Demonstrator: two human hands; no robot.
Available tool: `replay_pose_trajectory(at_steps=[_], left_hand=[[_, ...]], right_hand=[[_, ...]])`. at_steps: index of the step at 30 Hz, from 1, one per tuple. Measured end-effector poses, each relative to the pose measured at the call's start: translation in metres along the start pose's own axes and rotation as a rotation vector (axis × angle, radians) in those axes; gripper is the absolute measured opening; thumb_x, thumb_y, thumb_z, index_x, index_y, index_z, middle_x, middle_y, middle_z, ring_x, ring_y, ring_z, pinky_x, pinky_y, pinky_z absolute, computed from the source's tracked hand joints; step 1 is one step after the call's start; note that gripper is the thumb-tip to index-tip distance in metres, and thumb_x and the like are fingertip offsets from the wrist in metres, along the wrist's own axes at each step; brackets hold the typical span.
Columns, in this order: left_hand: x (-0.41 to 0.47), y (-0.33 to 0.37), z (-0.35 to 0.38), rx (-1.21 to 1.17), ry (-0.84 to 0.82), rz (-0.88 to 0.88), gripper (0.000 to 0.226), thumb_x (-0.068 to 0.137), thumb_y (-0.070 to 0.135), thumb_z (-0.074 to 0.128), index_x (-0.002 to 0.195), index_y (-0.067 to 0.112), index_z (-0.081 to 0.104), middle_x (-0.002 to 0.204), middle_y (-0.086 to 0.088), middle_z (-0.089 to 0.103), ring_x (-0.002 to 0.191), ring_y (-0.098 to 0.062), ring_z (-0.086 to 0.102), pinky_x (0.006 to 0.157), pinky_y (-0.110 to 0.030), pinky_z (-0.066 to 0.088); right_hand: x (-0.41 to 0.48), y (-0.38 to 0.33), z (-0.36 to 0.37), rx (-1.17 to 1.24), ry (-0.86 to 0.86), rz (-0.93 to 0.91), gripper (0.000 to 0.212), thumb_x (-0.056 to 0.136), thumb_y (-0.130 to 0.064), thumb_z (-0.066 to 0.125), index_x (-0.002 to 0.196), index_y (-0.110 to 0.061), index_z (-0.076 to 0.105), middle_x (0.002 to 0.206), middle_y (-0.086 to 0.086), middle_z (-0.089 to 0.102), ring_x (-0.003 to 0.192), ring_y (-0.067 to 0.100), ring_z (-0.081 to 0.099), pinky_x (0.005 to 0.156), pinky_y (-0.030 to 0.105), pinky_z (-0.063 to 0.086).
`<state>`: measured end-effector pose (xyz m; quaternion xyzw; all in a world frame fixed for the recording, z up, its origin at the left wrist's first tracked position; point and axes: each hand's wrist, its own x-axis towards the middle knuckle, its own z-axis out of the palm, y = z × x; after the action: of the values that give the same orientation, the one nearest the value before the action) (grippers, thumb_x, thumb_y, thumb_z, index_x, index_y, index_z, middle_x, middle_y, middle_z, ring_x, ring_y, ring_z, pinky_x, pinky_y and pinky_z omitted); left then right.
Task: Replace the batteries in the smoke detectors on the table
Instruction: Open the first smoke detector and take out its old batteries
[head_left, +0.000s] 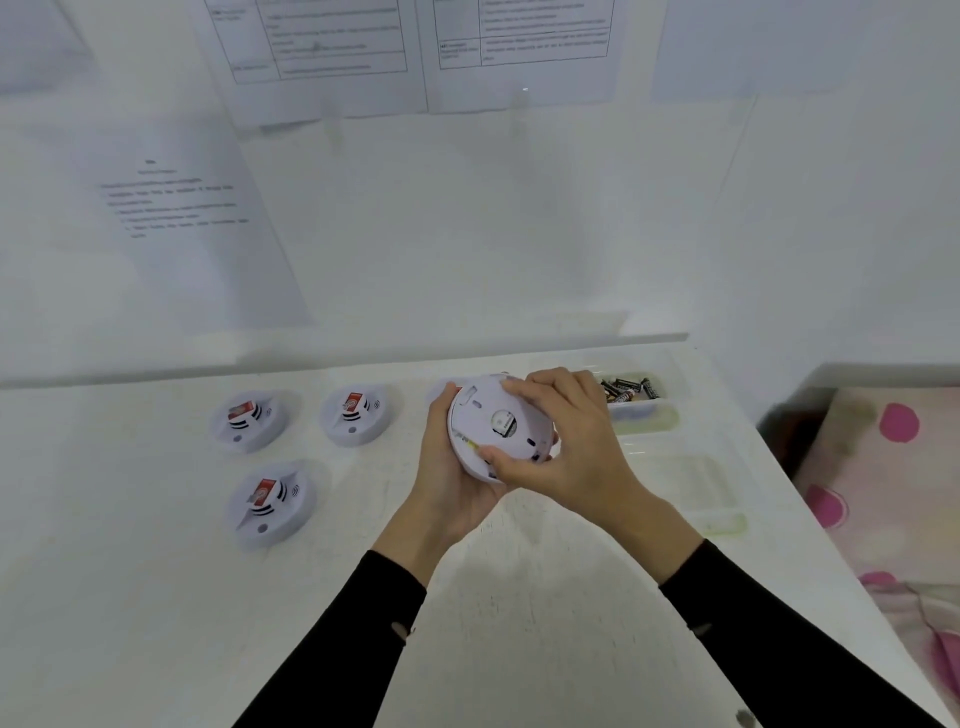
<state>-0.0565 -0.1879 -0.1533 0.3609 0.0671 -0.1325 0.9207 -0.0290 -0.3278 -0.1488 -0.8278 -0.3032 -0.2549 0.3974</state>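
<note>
Currently left hand, right hand grip smoke detector, apparently underside up.

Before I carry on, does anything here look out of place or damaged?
Nothing stands out. Three smoke detectors lie flat on the table, the left hand and right hand grip another detector, and batteries lie inside their tray.

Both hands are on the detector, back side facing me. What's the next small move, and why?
Probably twist the held detector open with the right hand while the left hand steadies it: its back looks closed, and batteries wait in the tray.
</note>
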Motion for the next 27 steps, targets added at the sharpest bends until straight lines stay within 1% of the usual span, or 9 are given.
replay_pose_trajectory(at_steps=[9,11,14,16,18,21,22,24,27], left_hand=[[0.007,0.001,-0.005,0.006,0.017,-0.010,0.057,0.096,0.057,0.036,0.121,0.015,0.065,0.120,-0.017,0.067,0.105,-0.034,0.068,0.083,-0.044,0.057],[0.007,0.001,-0.008,-0.004,0.024,-0.032,0.059,0.096,0.057,0.036,0.116,0.014,0.070,0.122,-0.018,0.067,0.107,-0.034,0.067,0.083,-0.045,0.057],[0.007,0.000,-0.013,0.008,0.049,-0.072,0.061,0.096,0.059,0.038,0.108,0.012,0.077,0.128,-0.019,0.064,0.115,-0.035,0.063,0.093,-0.050,0.052],[0.007,-0.001,-0.016,0.016,0.061,-0.056,0.061,0.095,0.058,0.038,0.113,0.011,0.074,0.129,-0.018,0.064,0.113,-0.034,0.065,0.093,-0.049,0.053],[0.009,0.000,-0.020,-0.002,0.080,-0.014,0.061,0.096,0.057,0.037,0.126,0.011,0.065,0.131,-0.018,0.063,0.113,-0.034,0.066,0.091,-0.048,0.055],[0.011,0.000,-0.034,-0.018,0.138,0.063,0.065,0.098,0.058,0.033,0.138,0.012,0.055,0.134,-0.018,0.061,0.117,-0.033,0.062,0.098,-0.047,0.049],[0.011,0.000,-0.040,-0.033,0.156,0.083,0.065,0.099,0.057,0.032,0.136,0.012,0.057,0.132,-0.019,0.062,0.116,-0.034,0.062,0.099,-0.046,0.048],[0.009,-0.002,-0.052,-0.093,0.177,0.125,0.061,0.100,0.054,0.030,0.122,0.013,0.069,0.126,-0.021,0.065,0.113,-0.038,0.063,0.097,-0.048,0.049],[0.000,-0.007,-0.065,-0.189,0.167,0.173,0.054,0.100,0.047,0.034,0.108,0.014,0.076,0.123,-0.021,0.066,0.114,-0.043,0.061,0.097,-0.055,0.049]], right_hand=[[0.007,0.007,-0.007,0.015,-0.111,-0.077,0.066,0.067,-0.054,0.075,0.118,-0.014,0.064,0.111,-0.002,0.056,0.103,0.006,0.041,0.090,0.034,0.041],[0.009,0.008,-0.010,0.026,-0.153,-0.076,0.065,0.067,-0.053,0.075,0.119,-0.015,0.064,0.111,-0.003,0.056,0.102,0.009,0.043,0.091,0.034,0.040],[0.010,0.010,-0.014,-0.005,-0.186,-0.090,0.063,0.066,-0.051,0.073,0.117,-0.015,0.065,0.109,-0.002,0.055,0.101,0.013,0.044,0.089,0.038,0.042],[0.008,0.009,-0.015,0.029,-0.161,-0.049,0.064,0.065,-0.049,0.072,0.118,-0.015,0.063,0.110,-0.005,0.051,0.102,0.010,0.042,0.091,0.035,0.041],[0.001,0.008,-0.016,0.107,-0.125,0.027,0.064,0.066,-0.045,0.072,0.121,-0.015,0.060,0.112,-0.008,0.045,0.105,0.009,0.041,0.094,0.029,0.038],[-0.024,0.008,-0.012,0.161,-0.163,0.080,0.064,0.068,-0.041,0.073,0.124,-0.015,0.057,0.116,-0.007,0.042,0.110,0.014,0.044,0.098,0.020,0.036],[-0.036,0.009,-0.009,0.176,-0.197,0.105,0.064,0.068,-0.040,0.074,0.125,-0.017,0.056,0.117,-0.007,0.042,0.112,0.013,0.043,0.098,0.017,0.034],[-0.062,0.014,-0.005,0.199,-0.267,0.154,0.063,0.069,-0.040,0.073,0.126,-0.021,0.055,0.118,-0.008,0.042,0.114,0.009,0.040,0.097,0.011,0.032],[-0.096,0.027,0.005,0.145,-0.369,0.174,0.061,0.072,-0.041,0.071,0.127,-0.018,0.056,0.118,-0.005,0.045,0.109,0.010,0.041,0.095,0.015,0.036]])
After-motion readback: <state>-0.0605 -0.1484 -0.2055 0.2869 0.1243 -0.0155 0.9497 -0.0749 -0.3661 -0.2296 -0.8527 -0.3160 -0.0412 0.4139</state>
